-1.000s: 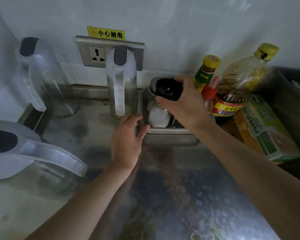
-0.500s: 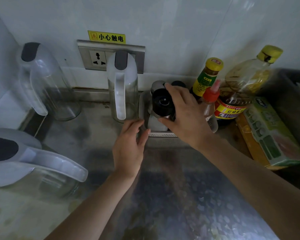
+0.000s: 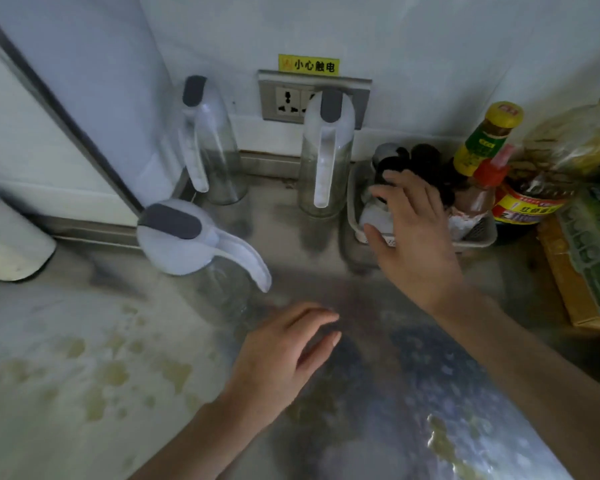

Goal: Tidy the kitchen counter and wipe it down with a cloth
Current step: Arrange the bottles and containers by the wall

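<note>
Glossy, stained metal counter

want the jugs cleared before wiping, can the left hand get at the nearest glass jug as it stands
Probably yes: the left hand is open just right of the nearest glass jug, whose white handle points toward it, with only bare counter between.

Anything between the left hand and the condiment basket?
Only bare steel counter between left hand and condiment basket, per the head view; right hand hovers over it.
</note>
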Demonstrator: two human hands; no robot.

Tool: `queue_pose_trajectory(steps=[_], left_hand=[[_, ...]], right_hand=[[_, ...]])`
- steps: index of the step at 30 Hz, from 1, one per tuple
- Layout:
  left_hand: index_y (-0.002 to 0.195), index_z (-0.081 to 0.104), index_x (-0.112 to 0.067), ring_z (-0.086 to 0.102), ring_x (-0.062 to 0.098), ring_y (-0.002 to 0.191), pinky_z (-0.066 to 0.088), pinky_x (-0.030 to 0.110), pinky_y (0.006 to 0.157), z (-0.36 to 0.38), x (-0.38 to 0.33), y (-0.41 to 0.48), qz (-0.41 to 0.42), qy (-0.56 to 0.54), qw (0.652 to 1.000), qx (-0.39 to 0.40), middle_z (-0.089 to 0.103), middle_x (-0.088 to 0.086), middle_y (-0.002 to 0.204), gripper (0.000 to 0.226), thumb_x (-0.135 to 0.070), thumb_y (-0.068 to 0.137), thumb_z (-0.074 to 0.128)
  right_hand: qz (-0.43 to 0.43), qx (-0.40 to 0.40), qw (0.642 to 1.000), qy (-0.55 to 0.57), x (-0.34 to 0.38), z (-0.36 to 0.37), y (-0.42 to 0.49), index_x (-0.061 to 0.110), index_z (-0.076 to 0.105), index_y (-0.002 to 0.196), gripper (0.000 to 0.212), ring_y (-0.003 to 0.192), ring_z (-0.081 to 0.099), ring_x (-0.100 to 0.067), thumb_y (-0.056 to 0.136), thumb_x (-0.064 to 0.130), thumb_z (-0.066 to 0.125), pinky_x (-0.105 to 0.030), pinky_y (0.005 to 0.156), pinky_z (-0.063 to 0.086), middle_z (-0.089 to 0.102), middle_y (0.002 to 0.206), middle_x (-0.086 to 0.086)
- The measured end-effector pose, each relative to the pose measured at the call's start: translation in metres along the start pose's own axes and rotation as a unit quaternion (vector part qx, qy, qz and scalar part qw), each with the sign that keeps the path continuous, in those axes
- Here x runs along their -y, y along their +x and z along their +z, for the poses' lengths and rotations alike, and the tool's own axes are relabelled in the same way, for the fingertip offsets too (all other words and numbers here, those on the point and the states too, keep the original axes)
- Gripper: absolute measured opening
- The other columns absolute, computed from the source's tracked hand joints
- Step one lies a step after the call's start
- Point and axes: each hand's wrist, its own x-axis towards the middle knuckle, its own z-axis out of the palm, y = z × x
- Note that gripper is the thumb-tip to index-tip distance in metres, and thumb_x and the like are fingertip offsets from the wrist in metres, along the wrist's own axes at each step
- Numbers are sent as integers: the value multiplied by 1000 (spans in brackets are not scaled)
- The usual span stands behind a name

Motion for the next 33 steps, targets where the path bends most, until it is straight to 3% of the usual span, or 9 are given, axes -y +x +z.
queue_pose_trajectory(steps=[2,4,6,8,11,14,18,26,33], left_hand=[[83,66,-26,63,2,75,49,21,67,-24,3,-37,-41,11,999,-8,65,-15,85,28,-48,89,49],[76,59,-28,60,-6,66,48,23,58,-48,15,-60,-158,18,985,-59,63,-18,77,37,-62,82,48],[83,49,-34,60,-5,72,49,28,60,-62,34,-64,-265,8,956,-129,58,-18,88,38,-69,69,52],[94,39,-42,60,0,83,52,37,67,-71,49,-55,-304,-18,939,-157,46,-18,100,48,-69,59,57],[108,39,-31,60,3,89,53,42,73,-72,60,-38,-304,-65,939,-144,44,-11,110,67,-64,60,71],[104,43,-25,62,2,86,53,39,72,-72,66,-31,-287,-89,941,-156,51,-6,108,45,-38,73,72],[107,42,-28,59,2,90,49,28,75,-80,69,-14,-248,-114,950,-154,51,-7,110,37,-28,80,68],[131,38,-9,45,8,108,33,13,86,-104,95,57,-206,-111,962,-142,35,-4,123,51,-21,87,61],[143,21,-11,46,22,123,37,29,97,-105,114,107,-221,-127,955,-149,33,8,141,64,-22,90,57]], right_hand=[[28,70,985,153,34,-3,-8,8,60,109,27,104,55,-18,82,11,61,-31,93,44,57,115,-6],[78,159,944,278,66,-6,-10,19,62,104,18,80,54,-4,87,20,60,-17,77,43,57,95,12],[127,255,890,356,90,-6,-9,33,61,98,11,72,55,-7,87,33,61,-22,70,47,60,83,14],[119,274,884,359,105,-2,-5,36,61,97,11,67,55,-6,86,39,62,-26,66,47,63,83,12],[114,269,899,328,115,4,-2,26,61,106,20,63,57,-5,89,36,58,-22,64,45,60,80,13],[136,241,896,347,125,8,-9,16,60,100,12,67,61,-19,92,25,56,-35,68,53,60,71,-2],[193,142,911,335,130,11,-13,16,59,89,12,65,61,-20,93,26,55,-47,73,52,62,66,-6],[286,15,911,297,126,34,18,8,57,86,21,62,63,-4,94,27,53,-22,65,51,65,63,1],[287,-32,924,249,134,70,48,11,55,84,20,63,63,-6,94,27,52,-26,62,51,66,67,-2]])
